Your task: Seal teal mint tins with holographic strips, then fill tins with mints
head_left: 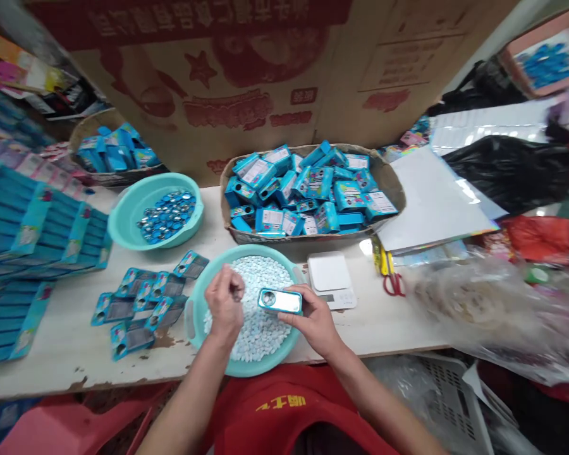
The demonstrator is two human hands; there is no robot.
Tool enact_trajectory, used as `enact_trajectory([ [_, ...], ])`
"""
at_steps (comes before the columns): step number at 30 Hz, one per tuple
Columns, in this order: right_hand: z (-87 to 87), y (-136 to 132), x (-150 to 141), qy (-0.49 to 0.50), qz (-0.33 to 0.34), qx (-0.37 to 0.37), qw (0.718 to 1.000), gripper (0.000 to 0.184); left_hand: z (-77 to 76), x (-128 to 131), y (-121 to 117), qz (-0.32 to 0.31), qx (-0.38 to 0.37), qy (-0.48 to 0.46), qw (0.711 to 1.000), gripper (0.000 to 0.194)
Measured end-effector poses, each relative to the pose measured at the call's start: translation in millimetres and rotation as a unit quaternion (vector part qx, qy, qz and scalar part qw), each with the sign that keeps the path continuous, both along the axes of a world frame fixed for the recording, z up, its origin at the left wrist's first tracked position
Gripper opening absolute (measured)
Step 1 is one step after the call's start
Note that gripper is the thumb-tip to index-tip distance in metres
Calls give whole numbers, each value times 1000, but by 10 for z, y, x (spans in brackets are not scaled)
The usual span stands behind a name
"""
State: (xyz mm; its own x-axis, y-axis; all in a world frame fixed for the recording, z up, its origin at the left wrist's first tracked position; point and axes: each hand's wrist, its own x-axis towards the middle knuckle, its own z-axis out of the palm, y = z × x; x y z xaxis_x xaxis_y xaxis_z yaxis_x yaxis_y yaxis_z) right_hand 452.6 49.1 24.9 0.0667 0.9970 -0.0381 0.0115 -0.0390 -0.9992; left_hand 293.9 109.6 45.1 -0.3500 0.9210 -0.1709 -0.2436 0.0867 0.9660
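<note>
My right hand [317, 321] grips a small blue box [281, 301] by its right end, over the turquoise basin [258, 368]. A round shiny piece and a whitish surface show on the side of the box facing me. Close by on the left, my left hand [225, 302] is closed above the same basin, its fingertips pinched; what they hold, if anything, I cannot make out. Many pale blue and white candy-like pellets [253, 338] fill the basin beneath both hands.
Behind stands a cardboard tray [313, 237] of blue boxes. A second basin [118, 230] holds shiny blue discs. Flattish blue packs [133, 341] lie at left beside stacked blue cartons [9, 221]. To the right are a white scale [329, 275], scissors [392, 283] and plastic bags [474, 309].
</note>
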Motion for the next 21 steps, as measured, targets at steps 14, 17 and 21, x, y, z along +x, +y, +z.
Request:
enact_trajectory([
  [14, -403, 95, 1136, -13, -229, -22, 973, 37, -196, -33, 897, -137, 183, 606, 762, 34],
  [17, -656, 202, 1224, -39, -239, -22, 970, 36, -131, 209, 1490, -269, 74, 673, 685, 41],
  [21, -858, 266, 1244, -65, -227, -16, 972, 34, -224, 476, 1895, -345, -138, 694, 617, 75],
])
